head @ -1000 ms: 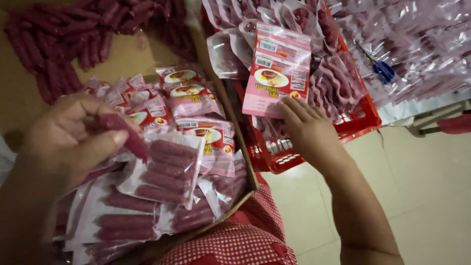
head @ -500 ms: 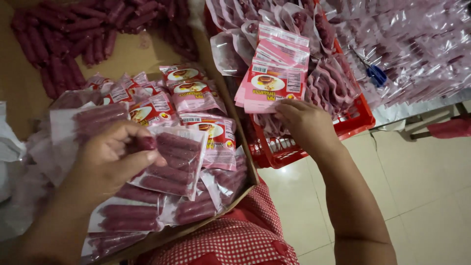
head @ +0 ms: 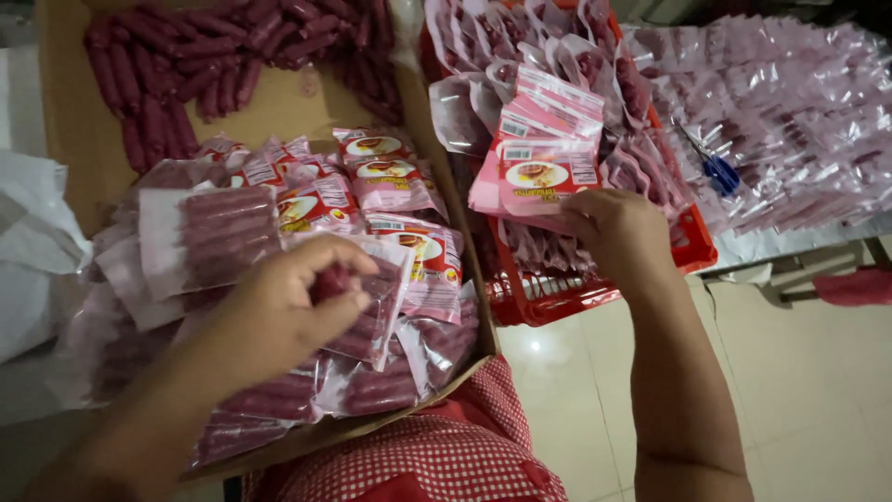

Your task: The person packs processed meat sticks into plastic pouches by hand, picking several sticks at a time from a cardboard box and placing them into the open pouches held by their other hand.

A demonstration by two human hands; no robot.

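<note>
My left hand [head: 283, 311] pinches a dark red sausage [head: 327, 282] at the mouth of a clear pouch part-filled with sausages [head: 376, 311], which lies on a heap of filled pouches [head: 223, 232] in a shallow cardboard box [head: 88, 130]. My right hand [head: 618, 232] grips a stack of empty pink printed pouches [head: 539, 158] and holds it over a red plastic crate [head: 697, 246]. Loose sausages [head: 177, 56] lie in a pile at the far end of the box.
The red crate holds several open, empty pouches standing on edge. A spread of pink pouches [head: 790, 121] covers the table to the right, with blue-handled scissors [head: 715, 172] on it. A white bag [head: 32, 251] lies at the left. My red checked apron [head: 437, 455] is below, and tiled floor at the right.
My left hand moved right with the sausage, from above the pile to the mouth of the part-filled pouch. My right hand keeps the pouch stack over the crate.
</note>
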